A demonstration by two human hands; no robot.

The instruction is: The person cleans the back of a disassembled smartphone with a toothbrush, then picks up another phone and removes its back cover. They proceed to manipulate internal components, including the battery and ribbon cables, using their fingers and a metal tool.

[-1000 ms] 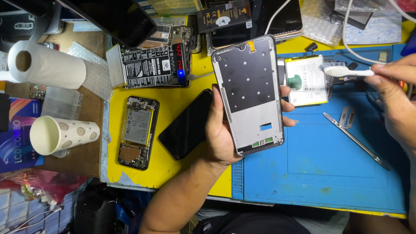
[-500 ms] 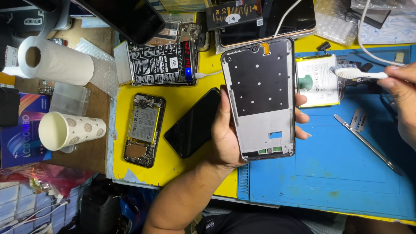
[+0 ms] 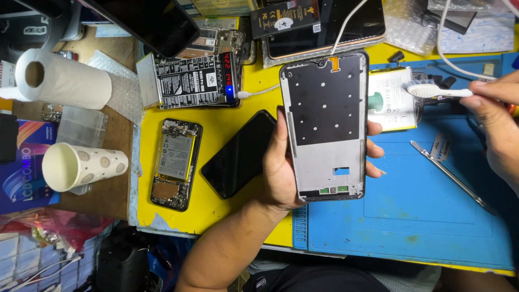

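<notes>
The left hand (image 3: 281, 167) grips a bare phone frame (image 3: 326, 125) by its long edges, thumb along the near side and fingertips (image 3: 374, 145) wrapping the far side, and holds it upright above the seam between the yellow mat (image 3: 221, 121) and the blue mat (image 3: 411, 205). The frame is a thin shell, dark plate above and pale band below with small cut-outs; it is judged light, fairly stiff but easily bent across its width, so the edge grip suits it better than pressure on the plate. The right hand (image 3: 494, 127), partly out of view at the frame's right, pinches the handle of a white brush (image 3: 432, 91) whose bristles lie over a pale battery (image 3: 392, 100); contact cannot be confirmed. Metal tweezers (image 3: 451, 176) rest on the blue mat. An opened phone (image 3: 175, 162) and a dark screen panel (image 3: 240, 154) lie on the yellow mat.
</notes>
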